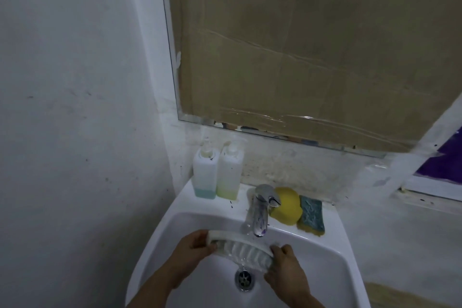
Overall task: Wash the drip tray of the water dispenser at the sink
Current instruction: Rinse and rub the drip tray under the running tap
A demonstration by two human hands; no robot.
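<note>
Two hands are holding the drip tray (241, 250) over the basin of the white sink (325, 272), just under the spout of the chrome tap (260, 210) and above the drain (243, 278). Behind the sink, a taped cardboard sheet (300, 52) is covering the mirror, and on the back ledge two pump bottles (217, 175) are standing side by side at the left, with a yellow sponge (287, 205) and a green-topped scrub pad (311, 212) lying to the right of the tap.

White ribbed plastic is what the tray looks like, so it is probably light and stiff rather than fragile, though thin ribs could flex or crack if twisted. Wet, it is likely getting slippery, and a drop into the basin seems the main risk. Gripping the two short ends, as now, is giving good control; the ribbed middle is staying free for scrubbing.

Left hand (197, 249) is clamping the tray's left end, fingers (200, 234) curled together over its rim. Right hand (285, 272) is closing on the right end, fingers (277, 250) wrapped around the edge.
</note>
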